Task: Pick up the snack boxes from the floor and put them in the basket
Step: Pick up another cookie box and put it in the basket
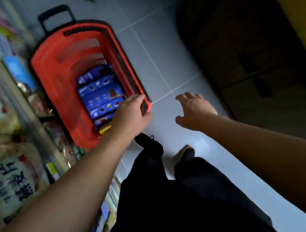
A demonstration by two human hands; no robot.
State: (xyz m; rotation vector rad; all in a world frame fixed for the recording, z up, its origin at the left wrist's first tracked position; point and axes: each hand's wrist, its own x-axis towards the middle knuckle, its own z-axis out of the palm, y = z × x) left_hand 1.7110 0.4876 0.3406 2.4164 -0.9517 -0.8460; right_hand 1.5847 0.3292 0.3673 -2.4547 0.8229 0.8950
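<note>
Left hand seemingly grips basket rim; right hand spread.

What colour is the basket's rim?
Black, around the red basket; the rim shows best in the head view.

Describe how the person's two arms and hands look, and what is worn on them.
Both arms are bare to the frame edge, with no sleeves in view. The left hand and the right hand wear no gloves. No watch, ring or bracelet shows, though the picture is blurred.
</note>
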